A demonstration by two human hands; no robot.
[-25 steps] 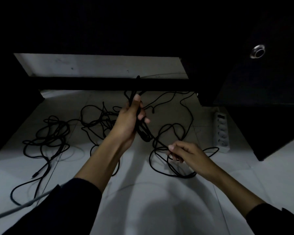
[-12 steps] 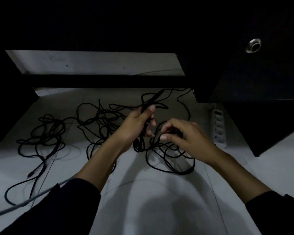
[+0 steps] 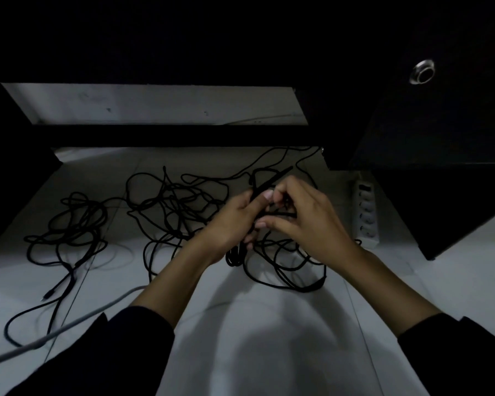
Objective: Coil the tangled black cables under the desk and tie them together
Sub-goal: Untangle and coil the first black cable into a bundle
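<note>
A pale tiled floor [image 3: 269, 338] stretches under a dark desk [image 3: 183, 135], dimly lit, with a black cabinet [image 3: 440, 124] on the right bearing one round metal lock [image 3: 422, 72]. The black cables [image 3: 177, 201] are thin and matte, and they sprawl across the tiles in loose, overlapping loops: one tangle lies to the left, a denser knot sits in the middle, and a rounder set of loops lies under the hands; how many separate cords there are cannot be told. The left hand [image 3: 229, 224] is curled round a gathered bunch of cable, the thumb pressed along it, with a short folded length hanging below the palm and a stiff end poking up past the fingers. The right hand [image 3: 306, 221] sits just beside it, touching, its fingers bent and pinching a strand at the same bunch. One grey cable [image 3: 69, 328] runs across the lower left, apart from the black ones. One white power strip [image 3: 365, 212] lies against the cabinet foot, its sockets in a row.
</note>
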